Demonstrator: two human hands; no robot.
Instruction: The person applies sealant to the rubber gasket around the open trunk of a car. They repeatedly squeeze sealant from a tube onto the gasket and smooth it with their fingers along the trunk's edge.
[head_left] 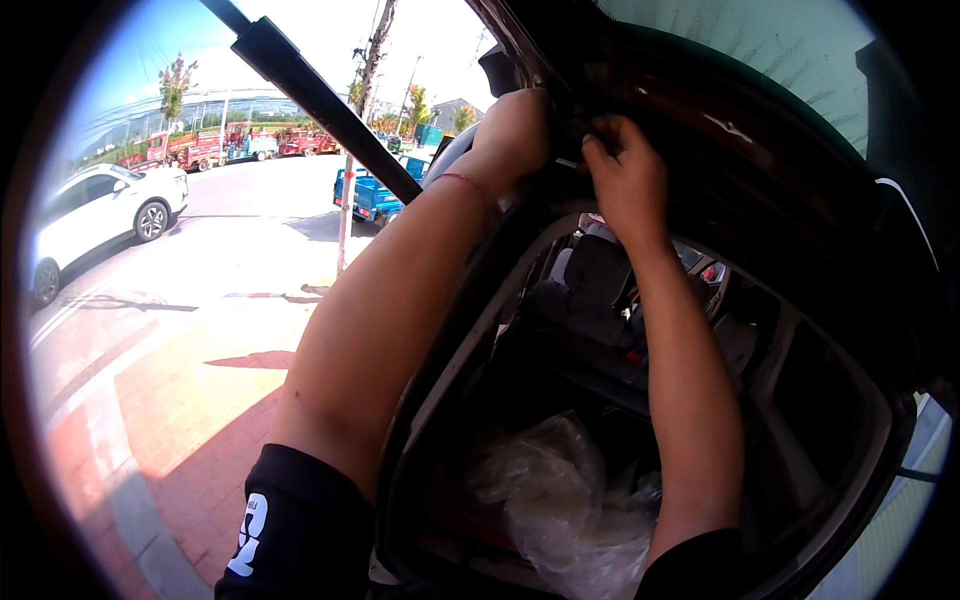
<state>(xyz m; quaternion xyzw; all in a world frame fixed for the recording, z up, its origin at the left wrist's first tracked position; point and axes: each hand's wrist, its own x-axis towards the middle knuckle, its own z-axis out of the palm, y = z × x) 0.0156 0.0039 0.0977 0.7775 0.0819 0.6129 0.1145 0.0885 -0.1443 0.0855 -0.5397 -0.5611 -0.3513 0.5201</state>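
Both my arms reach up to the dark top edge of a car's open rear hatchway. My left hand (515, 132), with a thin red string around its wrist, is at the upper left corner of the frame; its fingers are hidden in shadow behind the dark edge. Close by on the right, my right hand (632, 178) is closed, thumb and fingers curled together near the dark trim. Whatever it pinches is too dark to make out. Above the hands hangs the raised tailgate (720, 120).
A black gas strut (320, 105) slants down at the left. Crumpled clear plastic (560, 490) lies in the cargo area below, with car seats (590, 285) beyond. Outside are a pole (347, 210), a white car (105, 220), a blue truck (372, 195) and brick paving (210, 420).
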